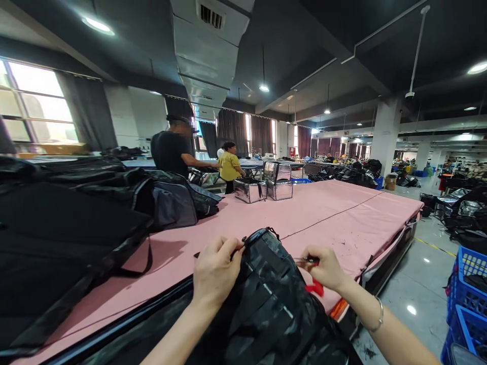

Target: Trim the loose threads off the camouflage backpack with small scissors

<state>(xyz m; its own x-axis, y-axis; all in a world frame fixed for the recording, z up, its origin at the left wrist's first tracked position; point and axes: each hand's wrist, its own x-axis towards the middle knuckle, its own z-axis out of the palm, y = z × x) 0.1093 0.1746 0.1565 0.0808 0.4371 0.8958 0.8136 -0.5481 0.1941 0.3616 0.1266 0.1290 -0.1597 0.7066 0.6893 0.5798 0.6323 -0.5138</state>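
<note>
The left hand (215, 271) pinches the upper edge of a black bag (266, 304) that rests on the near edge of the pink tabletop (335, 213) and spills down toward the person. The right hand (323, 268) is clenched around small red-handled snips (312, 276), whose tip lies just beside the bag's right edge; the blades themselves are too small to make out.

The main risk is a wrong cut. The bag's glossy fabric is creased and folded, so the tip could catch a seam or a strap instead of a loose thread. The two hands work close together across the same edge, and a slip of the snips toward the left fingers could nick them. Much of the bag hangs off the tabletop, so if the left pinch loosens, its weight could drag it toward the floor and pull the edge away from the snips.

Farther off, a heap of dark bags (76, 218) lies to the left, silver boxes (262, 188) stand mid-tabletop, and two people (178, 149) stand beyond, well apart from the work.
</note>
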